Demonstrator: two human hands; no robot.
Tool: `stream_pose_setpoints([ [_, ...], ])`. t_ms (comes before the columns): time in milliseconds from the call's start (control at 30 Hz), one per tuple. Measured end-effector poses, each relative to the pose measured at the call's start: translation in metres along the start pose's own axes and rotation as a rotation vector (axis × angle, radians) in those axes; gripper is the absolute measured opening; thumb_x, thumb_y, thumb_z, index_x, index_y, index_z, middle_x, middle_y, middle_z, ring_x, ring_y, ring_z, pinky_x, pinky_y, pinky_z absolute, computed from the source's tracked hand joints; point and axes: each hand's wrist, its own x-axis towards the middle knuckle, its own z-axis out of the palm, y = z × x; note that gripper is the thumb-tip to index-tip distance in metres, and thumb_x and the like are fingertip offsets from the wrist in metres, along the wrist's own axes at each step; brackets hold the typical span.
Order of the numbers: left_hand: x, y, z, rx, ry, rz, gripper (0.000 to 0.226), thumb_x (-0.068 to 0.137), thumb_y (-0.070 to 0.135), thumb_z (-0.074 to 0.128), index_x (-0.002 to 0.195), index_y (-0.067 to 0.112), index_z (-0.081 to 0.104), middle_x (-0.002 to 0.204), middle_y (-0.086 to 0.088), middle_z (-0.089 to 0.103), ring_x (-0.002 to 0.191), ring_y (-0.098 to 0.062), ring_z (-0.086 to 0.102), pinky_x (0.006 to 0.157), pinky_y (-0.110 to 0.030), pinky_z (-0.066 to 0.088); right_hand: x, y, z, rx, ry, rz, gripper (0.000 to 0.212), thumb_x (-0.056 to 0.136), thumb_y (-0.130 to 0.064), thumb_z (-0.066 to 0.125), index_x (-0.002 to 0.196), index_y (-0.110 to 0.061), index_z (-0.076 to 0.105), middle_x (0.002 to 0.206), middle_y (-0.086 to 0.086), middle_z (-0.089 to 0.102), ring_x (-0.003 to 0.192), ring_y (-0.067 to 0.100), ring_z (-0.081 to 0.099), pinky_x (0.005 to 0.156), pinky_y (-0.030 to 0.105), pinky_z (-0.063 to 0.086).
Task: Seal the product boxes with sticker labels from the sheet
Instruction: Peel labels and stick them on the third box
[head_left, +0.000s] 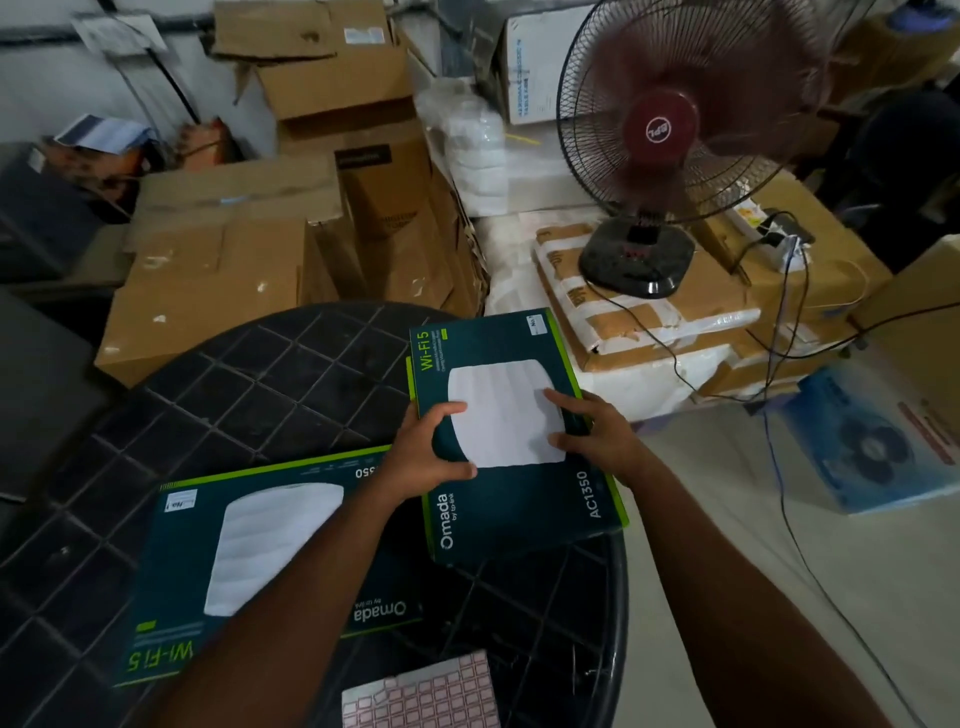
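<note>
Both hands hold a dark teal Omada Wi-Fi 5 product box (498, 499) with green edging, over the right side of the round black table (218, 395). My left hand (423, 452) grips its left edge, thumb and fingers curled onto the top face. My right hand (597, 434) grips the right edge, fingers on top. A second, identical box (249, 566) lies flat on the table at the left, under my left forearm. The pink-and-white sticker sheet (423, 693) lies at the table's near edge, several labels peeled off.
Stacked brown cartons (234, 260) crowd the floor behind the table. A running maroon fan (670, 130) stands on taped cartons (675, 306) at the right, its cables trailing across the floor. A blue fan box (872, 441) lies on the floor at the far right.
</note>
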Motion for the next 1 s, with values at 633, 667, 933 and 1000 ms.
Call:
stream_pose_setpoints([
  [633,-0.152,-0.097,-0.070,0.413,0.073,-0.113,0.057,0.083,0.029,0.079,0.136,0.024,0.059,0.152,-0.009,0.042,0.143,-0.030,0.033,0.114,-0.028,0.024,-0.104,-0.065,0.213,-0.457,0.137,-0.509,0.041,0.071,0.008,0.067,0.110,0.000,0.073,0.120,0.022,0.068,0.112,0.042,0.063,0.100,0.049,0.054],
  [667,-0.167,-0.115,-0.081,0.422,0.107,-0.160,0.058,0.081,0.029,0.079,0.136,0.022,0.060,0.149,-0.011,0.045,0.142,-0.031,0.036,0.113,-0.029,0.024,-0.116,-0.064,0.232,-0.431,0.117,-0.510,0.041,0.071,0.009,0.066,0.111,-0.001,0.072,0.116,0.018,0.069,0.107,0.039,0.064,0.095,0.045,0.056],
  [933,-0.245,-0.219,-0.149,0.584,0.146,-0.448,0.072,0.083,0.044,0.073,0.146,0.039,0.040,0.162,-0.014,0.016,0.148,-0.038,0.017,0.121,-0.042,0.016,-0.157,-0.035,0.308,-0.385,0.220,0.061,0.056,0.091,-0.020,0.071,0.142,-0.011,0.049,0.142,0.023,0.040,0.130,0.040,0.041,0.107,0.056,0.044],
  [1000,-0.254,-0.226,-0.156,0.501,0.171,-0.416,0.073,0.079,0.039,0.075,0.145,0.041,0.042,0.158,-0.014,0.023,0.146,-0.037,0.024,0.120,-0.043,0.021,-0.159,-0.038,0.311,-0.280,0.199,0.126,0.065,0.092,-0.019,0.071,0.149,-0.015,0.040,0.142,0.027,0.039,0.128,0.045,0.045,0.105,0.053,0.045],
])
